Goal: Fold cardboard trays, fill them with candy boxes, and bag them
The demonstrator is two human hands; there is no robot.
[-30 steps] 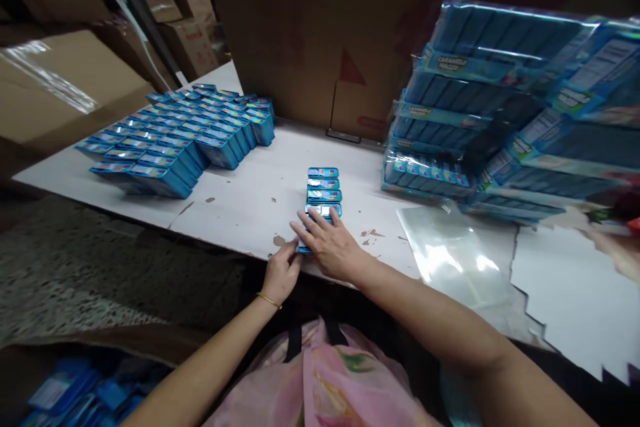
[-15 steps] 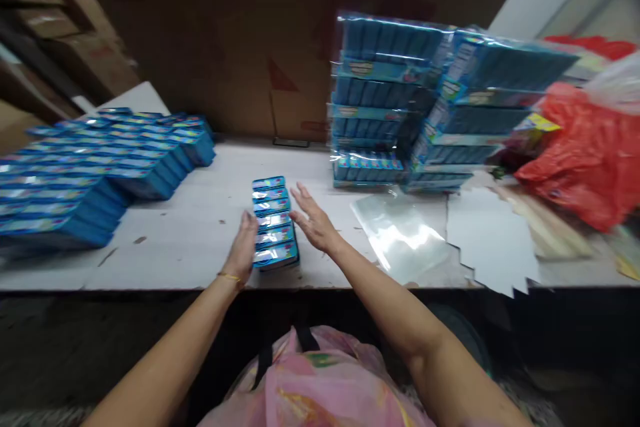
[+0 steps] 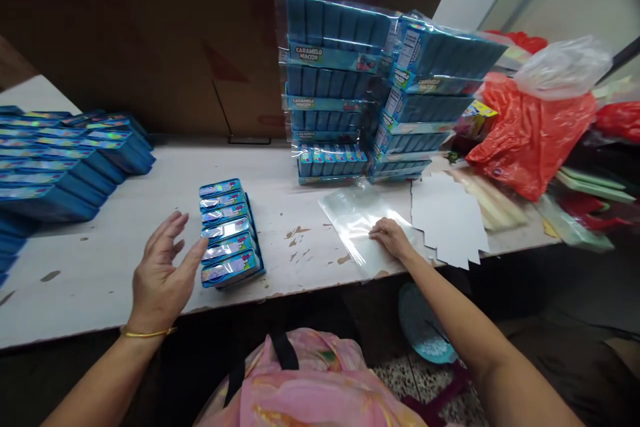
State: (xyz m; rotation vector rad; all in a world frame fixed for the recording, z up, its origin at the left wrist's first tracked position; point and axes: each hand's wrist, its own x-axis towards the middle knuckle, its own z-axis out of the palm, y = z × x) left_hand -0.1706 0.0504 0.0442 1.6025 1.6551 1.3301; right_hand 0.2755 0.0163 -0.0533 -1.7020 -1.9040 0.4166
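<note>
A row of several small blue boxes (image 3: 227,230) with shiny labelled tops stands in a tray on the white table. Just left of it is my left hand (image 3: 165,270), fingers apart and holding nothing, its thumb close to the row's side. On the right, a flat stack of clear plastic bags (image 3: 350,220) lies on the table. My right hand (image 3: 391,238) rests on it with fingers curled together at the plastic; the fingertips' grip is partly hidden.
Many blue boxes (image 3: 60,167) stand at the left. Wrapped stacks of filled trays (image 3: 325,80) rise at the back. Right of the bags lie white card pieces (image 3: 447,220) and a red plastic bag (image 3: 525,127). A blue-green basin (image 3: 425,327) sits below the table edge.
My right hand has left the row of boxes and moved right onto the clear bags. My left hand has drawn slightly away from the row and opened. The view has turned right.
</note>
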